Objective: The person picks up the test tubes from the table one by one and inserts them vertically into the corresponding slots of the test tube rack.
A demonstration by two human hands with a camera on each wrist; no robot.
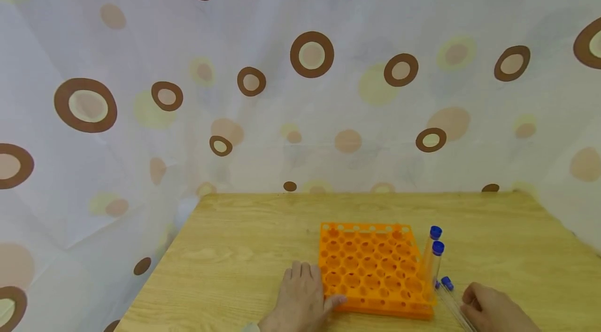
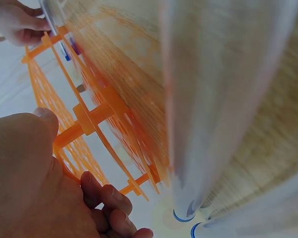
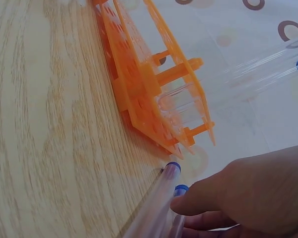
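An orange test tube rack (image 1: 408, 312) stands on the table, most of its round holes vacant. My left hand (image 1: 300, 295) holds its front left corner, thumb over the front edge and fingers along the left side. Two clear test tubes with blue caps (image 1: 438, 247) stand upright in the rack's right front part. Beside the rack's right end, two more capped tubes (image 3: 156, 198) lie on the table. My right hand (image 3: 253, 193) bends over these, pinching one tube (image 3: 181, 190) close below its blue cap; the fingers are partly hidden behind the thumb side.
The wooden table (image 1: 225, 248) reaches back to a white curtain (image 1: 263, 19) printed with brown and yellow circles, which also hangs on both sides. Large clear tubes (image 2: 208, 124) with blue rims fill the near part of the left wrist view.
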